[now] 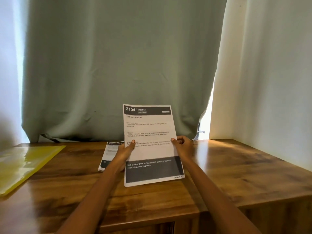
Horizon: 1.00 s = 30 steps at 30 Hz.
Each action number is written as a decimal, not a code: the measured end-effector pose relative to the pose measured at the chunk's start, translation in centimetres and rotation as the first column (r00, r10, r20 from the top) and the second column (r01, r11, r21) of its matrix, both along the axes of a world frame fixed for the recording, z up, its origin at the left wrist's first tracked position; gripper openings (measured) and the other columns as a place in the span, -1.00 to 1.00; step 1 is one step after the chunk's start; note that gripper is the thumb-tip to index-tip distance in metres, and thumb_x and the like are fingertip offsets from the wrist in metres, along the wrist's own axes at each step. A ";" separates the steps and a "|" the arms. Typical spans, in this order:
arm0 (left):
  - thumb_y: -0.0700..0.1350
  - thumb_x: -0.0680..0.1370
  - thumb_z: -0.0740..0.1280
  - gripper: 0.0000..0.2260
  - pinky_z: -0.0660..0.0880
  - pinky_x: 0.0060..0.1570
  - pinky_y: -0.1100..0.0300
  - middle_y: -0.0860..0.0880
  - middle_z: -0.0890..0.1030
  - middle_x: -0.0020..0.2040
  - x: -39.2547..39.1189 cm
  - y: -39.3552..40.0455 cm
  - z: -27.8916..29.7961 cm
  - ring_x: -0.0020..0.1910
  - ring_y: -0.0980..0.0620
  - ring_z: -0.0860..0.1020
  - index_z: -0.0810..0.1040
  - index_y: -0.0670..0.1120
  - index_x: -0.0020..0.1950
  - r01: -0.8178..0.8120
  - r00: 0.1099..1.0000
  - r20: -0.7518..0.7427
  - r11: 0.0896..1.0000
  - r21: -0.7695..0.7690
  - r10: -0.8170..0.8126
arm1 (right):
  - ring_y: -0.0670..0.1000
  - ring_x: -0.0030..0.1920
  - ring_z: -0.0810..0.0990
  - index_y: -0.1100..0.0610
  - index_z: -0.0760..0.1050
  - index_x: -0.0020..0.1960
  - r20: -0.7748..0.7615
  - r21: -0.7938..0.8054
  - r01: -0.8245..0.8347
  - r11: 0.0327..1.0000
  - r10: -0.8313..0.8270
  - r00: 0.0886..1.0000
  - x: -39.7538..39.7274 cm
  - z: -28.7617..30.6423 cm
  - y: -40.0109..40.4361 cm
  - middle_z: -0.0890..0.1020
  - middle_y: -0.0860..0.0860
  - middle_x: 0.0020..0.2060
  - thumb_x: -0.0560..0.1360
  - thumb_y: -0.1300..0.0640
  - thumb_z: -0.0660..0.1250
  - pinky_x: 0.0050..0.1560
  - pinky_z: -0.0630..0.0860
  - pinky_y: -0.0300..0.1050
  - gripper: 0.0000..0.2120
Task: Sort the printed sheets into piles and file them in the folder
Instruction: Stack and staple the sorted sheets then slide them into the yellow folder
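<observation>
The yellow folder (25, 166) lies unfilled at the table's (236, 174) left edge, one pile (109, 154) lies flat near the back edge, and left hand (124, 152) and right hand (183, 146) pinch the raised sheets (152, 142), so sorting looks barely begun.

Printed sheet (152, 142) headed "3104 KITCHEN", dark band across the bottom, held up tilted above the wooden desk. Small pile of printed sheets (109, 154) lies flat just left of it. Yellow folder (25, 164) lies flat at far left edge.
</observation>
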<state>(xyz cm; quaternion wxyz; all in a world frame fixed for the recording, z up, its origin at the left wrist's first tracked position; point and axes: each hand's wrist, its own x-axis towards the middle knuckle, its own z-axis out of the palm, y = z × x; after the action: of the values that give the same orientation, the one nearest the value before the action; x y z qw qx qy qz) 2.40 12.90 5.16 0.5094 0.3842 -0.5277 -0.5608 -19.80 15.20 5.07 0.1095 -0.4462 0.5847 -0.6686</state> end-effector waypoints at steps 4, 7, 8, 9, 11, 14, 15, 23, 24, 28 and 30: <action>-0.03 0.59 0.21 -0.74 0.56 -0.15 -0.03 -0.12 0.64 -0.04 -0.2 -1.9 -0.7 -0.08 -0.15 0.62 0.48 -0.14 0.21 0.073 0.997 0.003 0.995 0.070 -0.073 | 0.09 -0.20 0.60 0.34 0.56 -0.06 0.015 0.010 -0.046 0.999 0.046 0.999 -1.1 -0.6 -1.7 0.65 0.21 -0.15 0.45 0.26 0.41 -0.27 0.51 -0.24 -0.86; -0.03 0.60 0.20 -0.73 0.57 -0.20 -0.01 -0.12 0.65 -0.03 -0.5 -3.2 -1.7 -0.08 -0.16 0.63 0.48 -0.14 0.21 0.068 0.998 0.011 0.993 0.098 -0.069 | 0.18 -0.11 0.64 0.29 0.58 -0.09 0.014 0.020 -0.033 0.999 0.033 0.999 -2.3 -1.9 -3.2 0.66 0.19 -0.13 0.46 0.27 0.39 -0.08 0.59 -0.04 -0.92; -0.04 0.60 0.20 -0.73 0.57 -0.21 -0.01 -0.13 0.65 -0.02 -0.6 -3.5 -2.1 -0.08 -0.16 0.63 0.48 -0.14 0.22 0.068 0.998 0.008 0.992 0.111 -0.070 | 0.18 -0.08 0.64 0.26 0.58 -0.10 0.007 0.025 -0.029 0.999 0.029 1.000 -2.8 -2.4 -3.5 0.66 0.18 -0.11 0.47 0.26 0.38 -0.04 0.60 -0.01 -0.95; -0.05 0.61 0.19 -0.73 0.58 -0.22 -0.01 -0.14 0.65 0.00 -0.8 -3.7 -2.6 -0.07 -0.17 0.63 0.47 -0.14 0.24 0.073 0.997 0.003 0.990 0.124 -0.074 | 0.17 -0.07 0.64 0.23 0.56 -0.11 -0.007 0.036 -0.025 0.999 0.026 1.000 -3.1 -2.9 -3.8 0.65 0.17 -0.09 0.49 0.26 0.36 -0.02 0.59 0.01 -0.96; -0.07 0.61 0.18 -0.72 0.58 -0.22 0.00 -0.16 0.64 0.03 -1.1 -4.4 -3.2 -0.05 -0.17 0.63 0.46 -0.15 0.27 0.074 0.997 0.015 0.988 0.136 -0.077 | 0.15 -0.06 0.63 0.20 0.52 -0.12 -0.023 0.063 0.012 0.998 -0.011 1.000 -4.2 -3.8 -4.3 0.64 0.15 -0.06 0.53 0.23 0.30 -0.01 0.59 0.00 -0.93; -0.07 0.62 0.17 -0.73 0.57 -0.16 -0.01 -0.18 0.64 0.02 -0.9 -5.0 -3.3 -0.06 -0.18 0.63 0.48 -0.19 0.22 0.029 0.997 0.065 0.994 0.108 -0.037 | 0.17 -0.05 0.60 0.23 0.53 -0.06 -0.073 0.116 0.183 0.976 -0.176 0.982 -7.0 -5.1 -4.4 0.62 0.17 -0.07 0.57 0.21 0.23 -0.05 0.53 -0.04 -0.87; -0.06 0.62 0.17 -0.73 0.57 -0.16 0.00 -0.17 0.64 -0.01 -0.6 -5.2 -3.3 -0.08 -0.17 0.63 0.49 -0.19 0.20 0.007 0.997 0.081 0.995 0.101 -0.015 | 0.17 -0.06 0.60 0.23 0.53 -0.05 -0.113 0.128 0.255 0.959 -0.241 0.964 -8.1 -5.5 -4.1 0.62 0.17 -0.09 0.57 0.19 0.21 -0.08 0.51 -0.05 -0.84; -0.06 0.62 0.16 -0.77 0.54 -0.20 0.03 -0.12 0.62 -0.05 0.8 -5.9 -3.0 -0.14 -0.12 0.60 0.48 -0.16 0.15 -0.044 0.994 0.100 0.992 0.117 0.032 | 0.22 0.16 0.49 0.22 0.37 0.25 -0.539 0.404 0.634 0.660 -0.387 0.748 -12.8 -6.3 -2.2 0.51 0.23 0.16 0.56 0.08 0.26 0.21 0.36 0.17 -0.67; -0.06 0.62 0.16 -0.77 0.55 -0.14 0.00 -0.14 0.62 0.00 0.8 -5.9 -2.9 -0.10 -0.14 0.60 0.48 -0.16 0.16 -0.038 0.995 0.095 0.993 0.115 0.028 | 0.23 0.24 0.43 0.19 0.27 0.35 -0.593 0.446 0.647 0.619 -0.337 0.731 -12.4 -6.1 -2.2 0.45 0.24 0.24 0.54 0.07 0.28 0.26 0.30 0.20 -0.55; -0.05 0.62 0.16 -0.76 0.51 -0.02 -0.05 -0.17 0.60 0.05 1.2 -6.1 -2.6 -0.03 -0.18 0.58 0.46 -0.16 0.18 -0.054 0.995 0.089 0.992 0.110 0.045 | 0.19 0.27 0.45 0.16 0.28 0.39 -0.605 0.355 0.426 0.832 -0.142 0.783 -9.7 -4.9 -3.3 0.49 0.17 0.26 0.51 -0.04 0.32 0.29 0.34 0.13 -0.46; -0.05 0.62 0.17 -0.79 0.52 -0.09 -0.03 -0.12 0.61 -0.06 1.4 -6.0 -2.4 -0.12 -0.13 0.59 0.46 -0.15 0.15 -0.055 0.997 0.057 0.991 0.121 0.048 | 0.12 0.20 0.51 0.14 0.46 0.24 -0.582 0.438 0.287 0.852 0.025 0.813 -8.5 -4.8 -3.8 0.57 0.10 0.18 0.48 -0.14 0.32 0.30 0.36 0.10 -0.54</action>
<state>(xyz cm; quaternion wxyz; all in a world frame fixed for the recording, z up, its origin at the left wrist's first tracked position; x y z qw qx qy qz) 3.83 6.92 2.72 0.4846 0.4432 -0.4960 -0.5680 -28.32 11.38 0.24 -0.0045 -0.5365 0.7752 -0.3334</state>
